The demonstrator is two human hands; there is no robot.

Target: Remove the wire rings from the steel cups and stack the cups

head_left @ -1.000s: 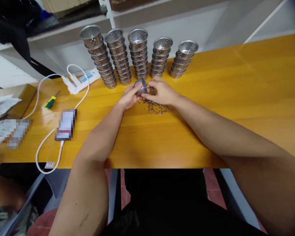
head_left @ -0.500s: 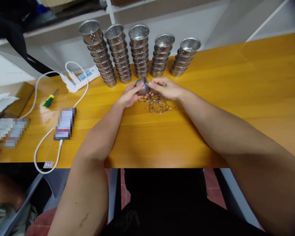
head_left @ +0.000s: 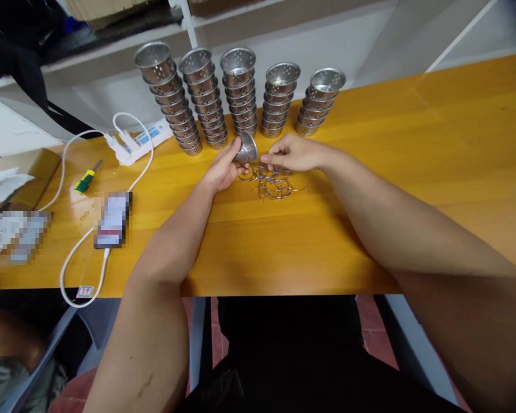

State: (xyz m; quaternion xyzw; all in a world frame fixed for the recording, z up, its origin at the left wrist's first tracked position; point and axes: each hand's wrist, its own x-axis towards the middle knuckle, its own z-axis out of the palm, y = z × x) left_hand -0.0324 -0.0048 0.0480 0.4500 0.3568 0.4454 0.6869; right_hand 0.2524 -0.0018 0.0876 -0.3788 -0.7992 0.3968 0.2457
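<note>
1. Two hands meet over the yellow surface (head_left: pixel 370 172), just in front of the cup stacks. The left hand (head_left: pixel 223 169) is closed around a small perforated metal cup (head_left: pixel 246 150), tilted on its side with the open mouth facing roughly 4 o'clock.
2. The right hand (head_left: pixel 294 154) has its fingertips drawn together near the cup's rim, at 3 o'clock from it. Whether they pinch a wire ring cannot be told; the detail is too small.
3. A loose tangle of wire rings (head_left: pixel 272 182) lies on the surface directly below both hands, at 5 o'clock from the cup.
4. Handling judgement, cup: thin sheet metal, light, rigid, with a smooth polished wall likely to slip. Its perforations and rolled rim offer the surest purchase; a grip across the rim and base looks sound.
5. Handling judgement, rings: thin, springy and prone to interlock. Lifting one likely drags its neighbours, so a fingertip pinch on a single loop at the edge of the pile seems best.
6. Five stacks of nested cups (head_left: pixel 241 94) stand at 12 o'clock, the left stacks taller and leaning slightly.
7. At 9 o'clock lie a white power strip (head_left: pixel 144 140) with its cable, a screwdriver (head_left: pixel 86 180) and a phone (head_left: pixel 114 218), all well apart from the hands.
</note>
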